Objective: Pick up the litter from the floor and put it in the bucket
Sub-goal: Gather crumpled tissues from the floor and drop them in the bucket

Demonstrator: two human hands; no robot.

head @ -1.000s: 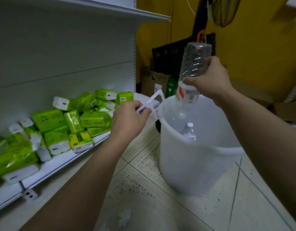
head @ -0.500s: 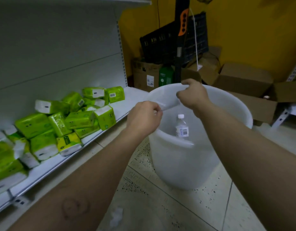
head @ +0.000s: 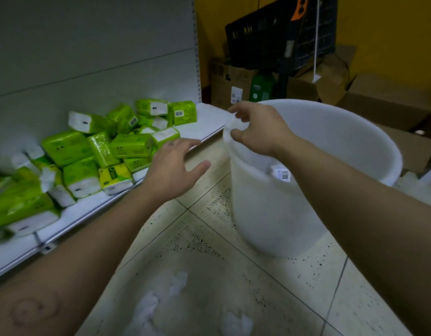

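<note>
Beside green tissue packs [head: 117,146], left hand [head: 172,169] spread empty, right hand [head: 257,128] pinching bucket [head: 355,132] rim, crumpled tissues [head: 161,299] below

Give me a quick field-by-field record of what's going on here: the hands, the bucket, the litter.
left hand: open, empty, hovering over the floor by the shelf
right hand: at the bucket rim, fingers on a white part there; grip unclear
bucket: white, upright on the tiled floor
in bucket: bottle, label showing
litter on floor: crumpled tissues
shelf: green tissue packs
</note>
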